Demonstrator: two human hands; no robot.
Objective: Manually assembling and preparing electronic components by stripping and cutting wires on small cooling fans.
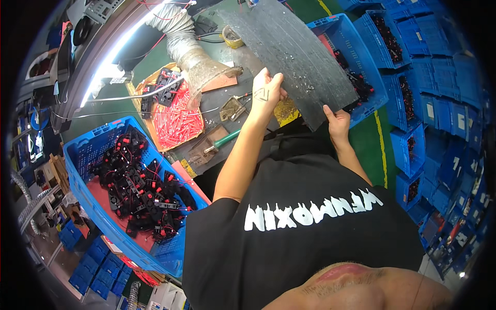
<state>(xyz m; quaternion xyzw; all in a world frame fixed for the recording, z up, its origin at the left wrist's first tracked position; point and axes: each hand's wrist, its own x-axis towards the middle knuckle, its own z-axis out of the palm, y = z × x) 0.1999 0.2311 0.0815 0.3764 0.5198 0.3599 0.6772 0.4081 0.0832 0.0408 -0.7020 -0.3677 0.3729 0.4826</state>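
With both hands I hold a large dark grey board (302,64), flat and scuffed, with small pale bits on its face. My left hand (266,92) is closed round its near left edge. At the near right corner, my right hand (337,125) pinches it, thumb on top and the other fingers mostly hidden underneath. The board is tilted over the workbench and partly hides a blue crate (373,57) on the right, which holds black parts with red bits. Near my left forearm lies a soldering iron (226,139) with a green handle.
A cardboard tray of red tube-like pieces (178,124) carries black fans (168,85). At my left stands a blue crate (82,178) full of wired black fans (139,188). A flexible duct (178,36) hangs over the bench. Stacked blue crates (405,98) line the right side.
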